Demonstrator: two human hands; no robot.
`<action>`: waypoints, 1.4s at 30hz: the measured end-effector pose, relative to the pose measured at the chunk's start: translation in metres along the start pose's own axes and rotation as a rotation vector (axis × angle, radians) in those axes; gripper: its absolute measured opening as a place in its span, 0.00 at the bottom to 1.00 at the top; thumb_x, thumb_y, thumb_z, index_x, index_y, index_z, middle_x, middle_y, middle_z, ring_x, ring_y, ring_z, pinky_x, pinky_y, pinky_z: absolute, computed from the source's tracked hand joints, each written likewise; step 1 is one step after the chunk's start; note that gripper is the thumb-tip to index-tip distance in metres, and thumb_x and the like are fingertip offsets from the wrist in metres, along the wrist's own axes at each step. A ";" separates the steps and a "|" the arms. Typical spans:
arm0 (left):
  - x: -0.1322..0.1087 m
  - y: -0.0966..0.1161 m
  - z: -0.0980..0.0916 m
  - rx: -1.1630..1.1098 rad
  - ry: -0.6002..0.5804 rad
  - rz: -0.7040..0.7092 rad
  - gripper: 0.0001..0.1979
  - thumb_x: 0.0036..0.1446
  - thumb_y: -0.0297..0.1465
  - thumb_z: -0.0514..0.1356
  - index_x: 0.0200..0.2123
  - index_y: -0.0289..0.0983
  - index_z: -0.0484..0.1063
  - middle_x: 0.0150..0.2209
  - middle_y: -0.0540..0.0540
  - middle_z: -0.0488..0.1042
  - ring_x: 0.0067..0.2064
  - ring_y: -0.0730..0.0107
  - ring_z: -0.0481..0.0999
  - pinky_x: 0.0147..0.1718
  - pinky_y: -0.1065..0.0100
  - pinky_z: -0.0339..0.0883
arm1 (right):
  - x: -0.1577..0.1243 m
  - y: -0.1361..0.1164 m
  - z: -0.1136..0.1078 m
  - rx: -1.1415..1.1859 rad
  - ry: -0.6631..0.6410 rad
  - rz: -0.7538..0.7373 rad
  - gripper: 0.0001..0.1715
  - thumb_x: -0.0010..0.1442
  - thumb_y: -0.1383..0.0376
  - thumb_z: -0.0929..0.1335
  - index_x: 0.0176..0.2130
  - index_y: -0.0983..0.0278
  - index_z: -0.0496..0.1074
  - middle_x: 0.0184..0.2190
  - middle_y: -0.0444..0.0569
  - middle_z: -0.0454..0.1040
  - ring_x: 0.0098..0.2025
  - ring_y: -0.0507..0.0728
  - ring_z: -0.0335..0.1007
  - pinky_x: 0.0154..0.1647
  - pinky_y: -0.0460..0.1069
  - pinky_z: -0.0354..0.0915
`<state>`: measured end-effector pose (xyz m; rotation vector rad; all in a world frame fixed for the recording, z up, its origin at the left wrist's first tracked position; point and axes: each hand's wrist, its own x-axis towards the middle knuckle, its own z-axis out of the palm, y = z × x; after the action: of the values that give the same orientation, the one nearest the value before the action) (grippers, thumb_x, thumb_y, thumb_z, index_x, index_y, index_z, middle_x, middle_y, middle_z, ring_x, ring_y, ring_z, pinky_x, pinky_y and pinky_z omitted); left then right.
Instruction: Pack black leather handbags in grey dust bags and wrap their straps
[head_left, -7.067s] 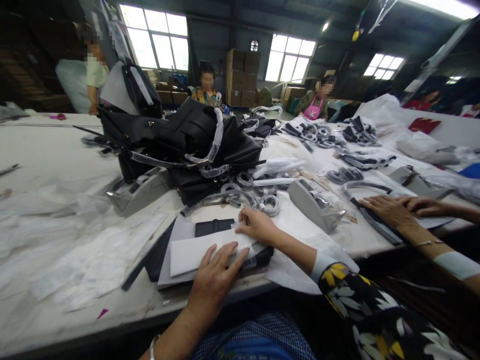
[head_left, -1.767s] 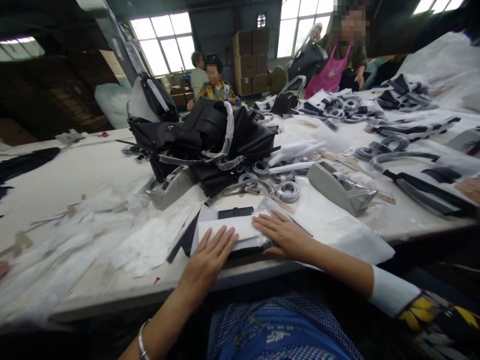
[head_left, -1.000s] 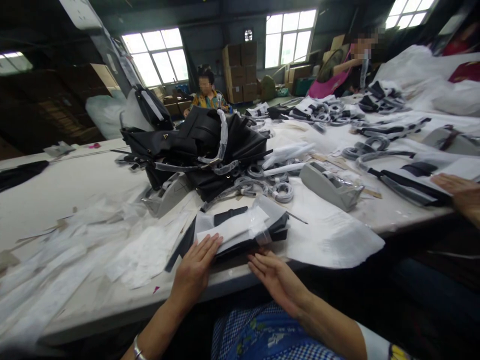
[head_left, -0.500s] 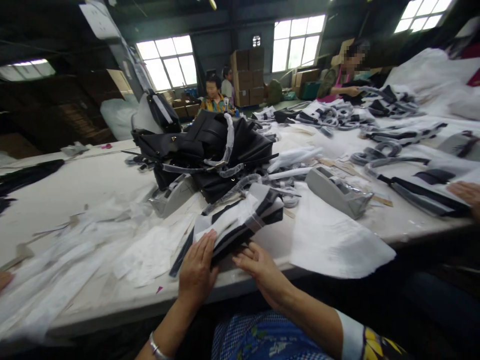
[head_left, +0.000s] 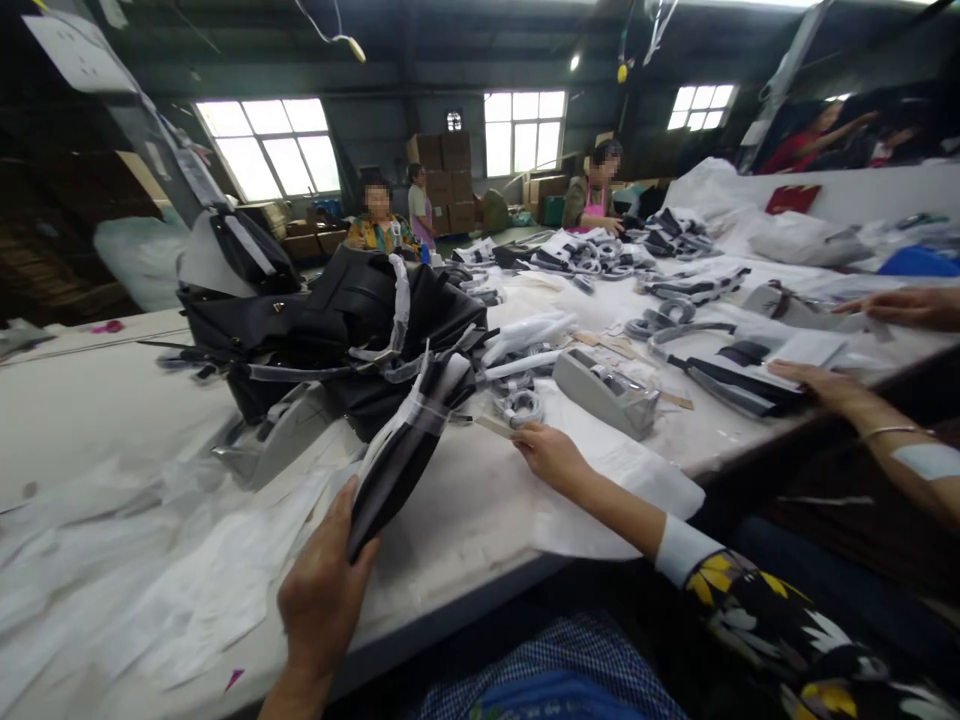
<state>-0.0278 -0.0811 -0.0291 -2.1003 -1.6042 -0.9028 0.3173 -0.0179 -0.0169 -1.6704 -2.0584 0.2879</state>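
Head view: we count one black bundle, tilted over the table, the left hand wrapped around its lower end; the right hand, stretched forward, meets one strip, its grip we cannot tell.

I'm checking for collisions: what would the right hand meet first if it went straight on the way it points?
Past the pale strip it seems to hold, the right hand would probably meet the wrapped bundle held in the left hand, though depth is unclear.

Bright windows break a dark wall behind stacked cartons.
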 end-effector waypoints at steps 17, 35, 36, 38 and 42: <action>-0.001 0.018 0.003 0.024 -0.004 0.008 0.37 0.63 0.28 0.60 0.71 0.47 0.47 0.60 0.46 0.71 0.52 0.57 0.78 0.45 0.64 0.74 | -0.005 0.050 -0.022 -0.262 0.023 0.080 0.14 0.66 0.62 0.67 0.37 0.62 0.82 0.35 0.53 0.82 0.39 0.60 0.76 0.43 0.51 0.63; -0.008 0.008 0.011 -0.057 -0.018 0.035 0.35 0.63 0.29 0.60 0.70 0.43 0.51 0.63 0.44 0.68 0.55 0.56 0.76 0.53 0.63 0.69 | -0.085 -0.068 0.029 0.472 -0.160 -0.152 0.15 0.69 0.61 0.64 0.46 0.63 0.79 0.43 0.50 0.81 0.45 0.57 0.78 0.50 0.49 0.70; -0.008 0.008 0.011 -0.062 -0.018 0.036 0.35 0.63 0.28 0.60 0.70 0.43 0.51 0.63 0.44 0.68 0.56 0.56 0.75 0.53 0.63 0.69 | -0.088 -0.068 0.033 0.390 -0.066 -0.124 0.17 0.70 0.61 0.63 0.50 0.64 0.77 0.47 0.53 0.79 0.50 0.58 0.75 0.55 0.52 0.68; -0.008 0.008 0.011 -0.075 -0.032 0.039 0.36 0.62 0.28 0.60 0.70 0.43 0.51 0.63 0.44 0.68 0.57 0.56 0.75 0.54 0.62 0.68 | -0.091 -0.068 0.045 0.234 -0.021 -0.155 0.23 0.69 0.60 0.64 0.59 0.68 0.70 0.58 0.59 0.72 0.60 0.63 0.67 0.64 0.58 0.61; -0.007 0.011 0.011 -0.098 -0.061 0.036 0.38 0.60 0.25 0.61 0.70 0.42 0.50 0.64 0.44 0.66 0.58 0.56 0.73 0.56 0.62 0.66 | -0.077 -0.079 0.079 0.030 -0.178 -0.315 0.40 0.64 0.51 0.69 0.65 0.72 0.61 0.66 0.64 0.60 0.68 0.70 0.53 0.69 0.66 0.49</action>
<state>-0.0158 -0.0831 -0.0405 -2.2366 -1.5754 -0.9319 0.2219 -0.1006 -0.0679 -1.3170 -2.3950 0.3692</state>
